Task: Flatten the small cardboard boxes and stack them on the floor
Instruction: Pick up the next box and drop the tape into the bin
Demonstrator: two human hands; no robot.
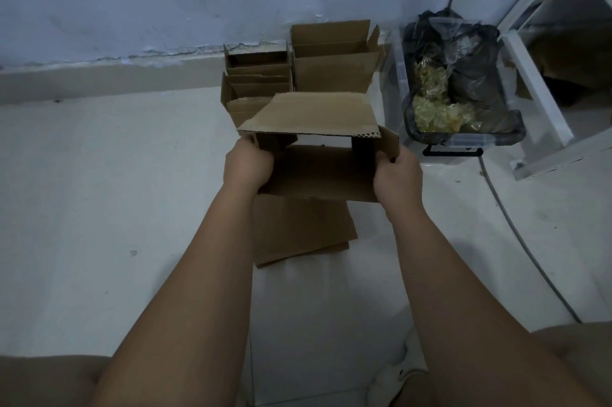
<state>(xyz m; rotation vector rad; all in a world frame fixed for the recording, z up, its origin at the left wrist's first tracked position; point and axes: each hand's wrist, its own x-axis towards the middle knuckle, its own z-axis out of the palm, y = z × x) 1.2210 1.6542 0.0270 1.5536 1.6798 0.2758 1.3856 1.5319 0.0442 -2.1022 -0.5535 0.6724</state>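
Note:
I hold a small brown cardboard box [318, 171] in the air, its open end toward me and its top flap [311, 113] sticking out forward. My left hand [246, 166] grips the box's left side. My right hand [395, 174] grips its right side at a side flap. Under the box, flattened cardboard sheets [301, 231] lie stacked on the pale floor. Against the wall behind stand several open small boxes [258, 73] and one larger open box [334, 55].
A clear plastic bin [463, 141] lined with a black bag and holding yellowish scraps stands to the right. A white frame [530, 82] rises beside it. A grey cable [516, 227] runs across the floor at right. My knees show at the bottom corners.

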